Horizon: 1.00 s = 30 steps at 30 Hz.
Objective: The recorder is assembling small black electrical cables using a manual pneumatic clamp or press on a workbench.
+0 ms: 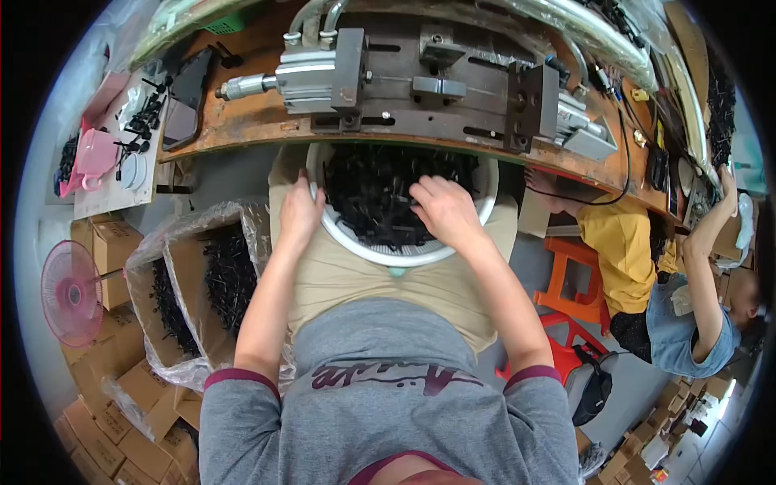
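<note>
"Across the lap (335, 279), what lies between those hands?"

"A white basin (368, 254) full of thin black parts (364, 190), just at the near edge of the workbench (234, 121)."

"Which hand is nearer the parts?"

"Right hand (444, 212): it's over them, fingers curled down, the heap spreading left and far. Whether it pinches one, I can't tell."

"And the left hand (301, 212)?"

"At the left rim, parts to its right; its grip I can't judge."

"Their long axis?"

"Jumbled, no single direction."
</note>
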Each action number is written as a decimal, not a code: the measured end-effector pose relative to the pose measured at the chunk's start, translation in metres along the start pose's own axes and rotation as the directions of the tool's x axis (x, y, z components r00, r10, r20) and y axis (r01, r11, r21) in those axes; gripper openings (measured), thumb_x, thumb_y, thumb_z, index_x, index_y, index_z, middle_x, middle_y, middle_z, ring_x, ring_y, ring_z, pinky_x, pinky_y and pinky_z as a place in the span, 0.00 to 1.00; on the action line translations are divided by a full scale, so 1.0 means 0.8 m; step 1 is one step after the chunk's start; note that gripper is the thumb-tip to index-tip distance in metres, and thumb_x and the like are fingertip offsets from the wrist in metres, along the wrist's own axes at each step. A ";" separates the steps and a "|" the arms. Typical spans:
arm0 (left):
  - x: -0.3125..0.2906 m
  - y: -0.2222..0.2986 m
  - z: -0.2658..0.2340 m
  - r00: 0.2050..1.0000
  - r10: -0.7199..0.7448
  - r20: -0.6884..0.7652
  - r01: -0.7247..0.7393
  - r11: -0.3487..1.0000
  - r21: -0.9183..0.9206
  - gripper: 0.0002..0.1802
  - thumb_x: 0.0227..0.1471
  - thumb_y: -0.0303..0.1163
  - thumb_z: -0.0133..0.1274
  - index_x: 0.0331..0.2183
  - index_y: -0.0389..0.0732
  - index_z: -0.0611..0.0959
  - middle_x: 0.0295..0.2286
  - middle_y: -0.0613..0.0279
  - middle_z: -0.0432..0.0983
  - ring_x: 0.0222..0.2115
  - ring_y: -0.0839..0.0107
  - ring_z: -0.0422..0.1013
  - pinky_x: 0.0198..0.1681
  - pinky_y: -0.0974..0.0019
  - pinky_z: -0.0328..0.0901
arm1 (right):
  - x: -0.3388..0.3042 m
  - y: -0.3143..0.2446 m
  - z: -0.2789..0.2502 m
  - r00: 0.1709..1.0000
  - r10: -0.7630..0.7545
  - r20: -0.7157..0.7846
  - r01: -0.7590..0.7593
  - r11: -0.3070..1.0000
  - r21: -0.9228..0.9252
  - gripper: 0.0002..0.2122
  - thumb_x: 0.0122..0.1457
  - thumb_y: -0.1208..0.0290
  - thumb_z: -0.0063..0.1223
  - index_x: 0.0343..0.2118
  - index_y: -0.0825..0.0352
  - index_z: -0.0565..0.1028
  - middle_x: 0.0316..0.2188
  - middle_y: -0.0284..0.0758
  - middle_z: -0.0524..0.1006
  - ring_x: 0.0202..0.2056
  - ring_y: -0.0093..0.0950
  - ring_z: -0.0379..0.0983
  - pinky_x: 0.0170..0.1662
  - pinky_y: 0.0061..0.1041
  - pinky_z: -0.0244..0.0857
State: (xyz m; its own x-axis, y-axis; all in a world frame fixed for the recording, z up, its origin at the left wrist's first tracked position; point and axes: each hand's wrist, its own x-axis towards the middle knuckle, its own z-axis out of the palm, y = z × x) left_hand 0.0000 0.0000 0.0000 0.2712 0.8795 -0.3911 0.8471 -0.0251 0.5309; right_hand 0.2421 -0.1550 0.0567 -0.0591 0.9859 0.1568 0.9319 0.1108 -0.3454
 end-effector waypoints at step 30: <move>-0.007 -0.023 0.023 0.798 0.466 -0.382 -0.416 0.885 0.209 0.28 0.39 0.31 0.63 0.45 0.30 0.80 0.46 0.47 0.72 0.48 0.48 0.64 0.57 0.51 0.57 | 0.266 0.076 -0.338 0.774 0.080 -0.628 -0.267 0.941 -0.210 0.11 0.51 0.64 0.64 0.36 0.61 0.83 0.29 0.31 0.81 0.29 0.27 0.74 0.36 0.28 0.69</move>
State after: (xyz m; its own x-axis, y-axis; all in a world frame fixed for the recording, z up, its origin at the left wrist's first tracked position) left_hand -0.0084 -0.0134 -0.0211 0.4361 0.8719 0.2225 0.7320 -0.4876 0.4758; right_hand 0.3831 0.0271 0.3195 0.2532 0.6935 0.6745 0.9674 -0.1853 -0.1727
